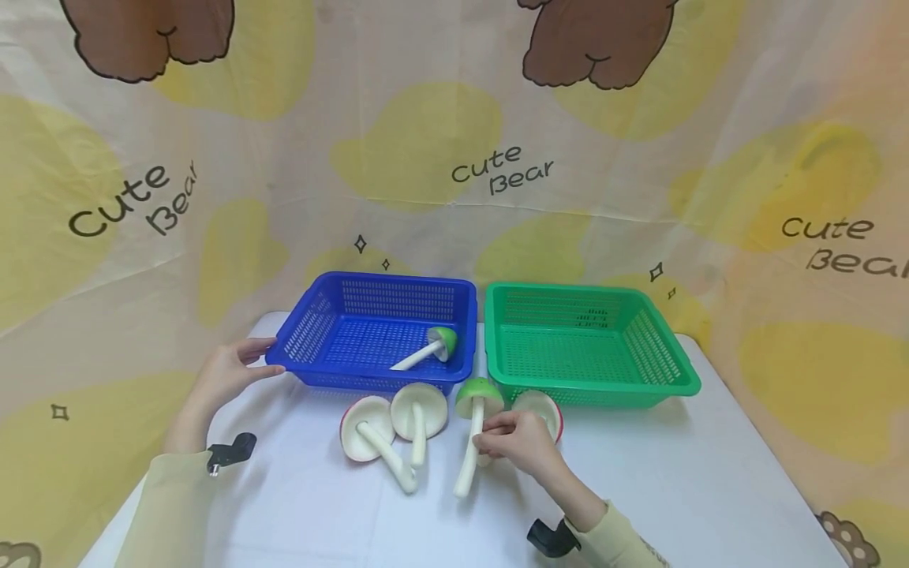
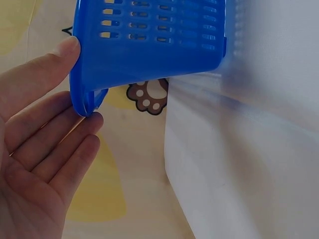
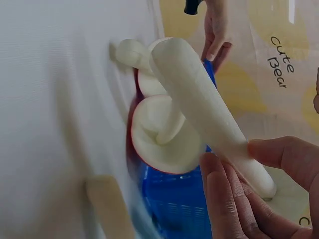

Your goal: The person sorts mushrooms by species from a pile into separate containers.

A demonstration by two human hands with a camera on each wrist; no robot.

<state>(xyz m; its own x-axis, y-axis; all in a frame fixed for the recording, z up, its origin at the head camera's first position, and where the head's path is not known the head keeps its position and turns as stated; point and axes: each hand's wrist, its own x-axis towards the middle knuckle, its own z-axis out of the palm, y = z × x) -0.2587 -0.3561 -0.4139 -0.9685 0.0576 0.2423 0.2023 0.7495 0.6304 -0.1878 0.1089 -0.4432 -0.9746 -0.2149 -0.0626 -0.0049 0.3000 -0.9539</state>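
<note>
My left hand [image 1: 226, 375] pinches the corner rim of the blue basket [image 1: 301, 372], thumb on one side and fingers on the other, also plain in the left wrist view. Between thumb and fingertips, my right hand [image 1: 524, 443] holds the white stem of a green-capped toy mushroom [image 1: 480, 388]. Its cap points toward the baskets. The right wrist view shows the stem [image 3: 199, 94] up close, raised over the table. Partly hidden behind the right hand lies a red-edged mushroom [image 1: 537, 401]. Another green-capped mushroom [image 1: 442, 341] lies inside the blue basket.
Two more mushrooms, one with a red edge [image 1: 368, 430] and a pale one [image 1: 419, 412], lie in front of the blue basket. Beside it on the right stands a green basket [image 1: 596, 394]. A printed cloth [image 1: 419, 158] hangs behind the white table [image 1: 319, 521].
</note>
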